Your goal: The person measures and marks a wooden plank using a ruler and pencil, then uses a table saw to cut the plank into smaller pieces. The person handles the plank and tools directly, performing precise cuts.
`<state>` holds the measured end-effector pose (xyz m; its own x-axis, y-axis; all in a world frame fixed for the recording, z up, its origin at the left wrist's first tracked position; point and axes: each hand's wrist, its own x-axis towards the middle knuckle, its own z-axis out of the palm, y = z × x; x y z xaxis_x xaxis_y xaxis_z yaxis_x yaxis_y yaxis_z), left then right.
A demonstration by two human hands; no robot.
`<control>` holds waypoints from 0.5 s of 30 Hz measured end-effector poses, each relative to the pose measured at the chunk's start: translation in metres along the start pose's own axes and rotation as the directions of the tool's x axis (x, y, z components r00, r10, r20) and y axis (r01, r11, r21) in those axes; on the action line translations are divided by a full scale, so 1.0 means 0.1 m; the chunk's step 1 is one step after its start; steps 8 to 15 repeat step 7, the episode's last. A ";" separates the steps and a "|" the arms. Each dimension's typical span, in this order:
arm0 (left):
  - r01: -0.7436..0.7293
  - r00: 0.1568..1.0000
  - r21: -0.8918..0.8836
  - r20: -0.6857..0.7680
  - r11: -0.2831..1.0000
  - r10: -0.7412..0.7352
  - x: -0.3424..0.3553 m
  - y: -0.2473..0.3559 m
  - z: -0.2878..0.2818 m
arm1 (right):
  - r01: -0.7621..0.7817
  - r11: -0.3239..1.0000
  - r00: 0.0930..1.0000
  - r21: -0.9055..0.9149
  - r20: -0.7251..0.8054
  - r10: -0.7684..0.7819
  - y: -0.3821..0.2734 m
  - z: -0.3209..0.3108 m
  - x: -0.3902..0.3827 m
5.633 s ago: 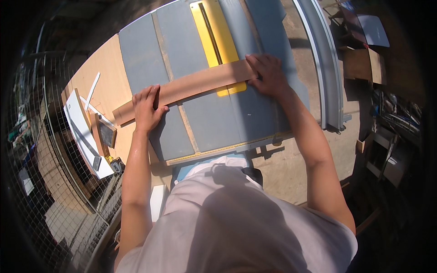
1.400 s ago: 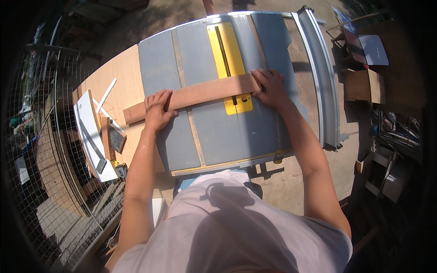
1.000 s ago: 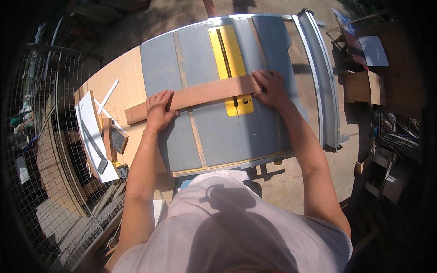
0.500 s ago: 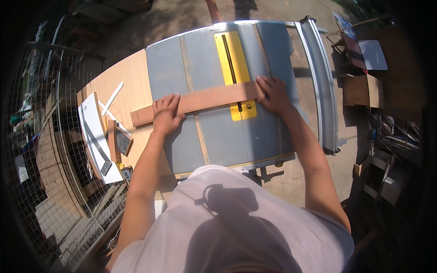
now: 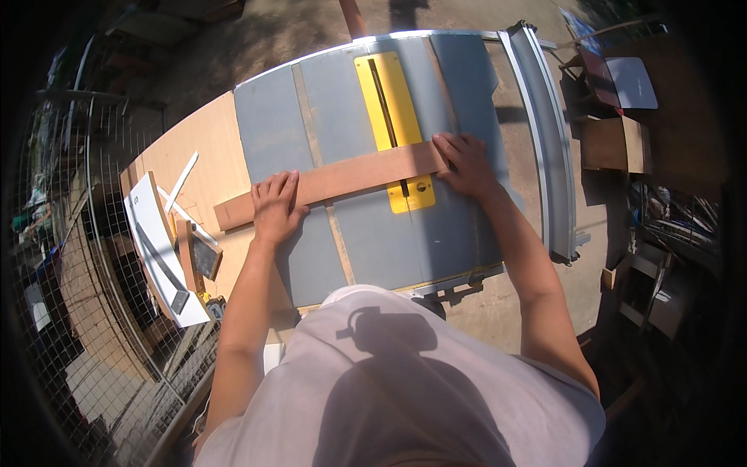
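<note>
A flat reddish-brown wooden board (image 5: pixel 358 173) lies crosswise on the grey table saw top (image 5: pixel 373 249), its left end reaching over a pale wooden side surface. It crosses the yellow insert plate (image 5: pixel 398 117) and covers part of the plate's long dark slot. No blade shows above the slot. Near the board's left end, my left hand (image 5: pixel 274 208) is closed over it, fingers at the far edge and thumb at the near edge. My right hand (image 5: pixel 468 167) grips the right end, just right of the yellow plate.
On the pale side surface (image 5: pixel 194 140) at left are a white panel (image 5: pixel 158 241), thin white strips (image 5: pixel 182 180) and small wood pieces (image 5: pixel 187 253). A metal rail (image 5: pixel 537 132) runs along the saw's right side. Wire mesh (image 5: pixel 85 311) stands far left; a box (image 5: pixel 636 145) sits at right.
The whole scene has shifted slightly leftward in view. Both hands keep the same hold, and the board stays in nearly the same place across the yellow plate.
</note>
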<state>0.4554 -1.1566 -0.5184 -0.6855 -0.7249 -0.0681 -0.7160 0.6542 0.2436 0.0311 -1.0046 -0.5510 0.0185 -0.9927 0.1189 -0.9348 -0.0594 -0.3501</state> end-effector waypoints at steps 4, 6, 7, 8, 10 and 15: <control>0.000 1.000 0.004 0.003 1.000 0.000 0.01 -0.01 -0.01 | -0.005 1.000 1.000 0.006 -0.005 0.005 -0.01 -0.01 0.01; -0.003 1.000 -0.003 -0.001 1.000 0.003 0.02 -0.02 0.00 | -0.005 1.000 1.000 0.008 -0.003 0.005 -0.01 -0.02 0.02; 0.009 1.000 -0.004 0.017 1.000 -0.009 0.02 -0.02 0.00 | -0.005 1.000 1.000 0.008 -0.004 0.005 -0.01 -0.02 0.02; 0.009 1.000 -0.004 0.017 1.000 -0.009 0.02 -0.02 0.00 | -0.005 1.000 1.000 0.008 -0.004 0.005 -0.01 -0.02 0.02; 0.009 1.000 -0.004 0.017 1.000 -0.009 0.02 -0.02 0.00 | -0.005 1.000 1.000 0.008 -0.004 0.005 -0.01 -0.02 0.02; 0.009 1.000 -0.004 0.017 1.000 -0.009 0.02 -0.02 0.00 | -0.005 1.000 1.000 0.008 -0.004 0.005 -0.01 -0.02 0.02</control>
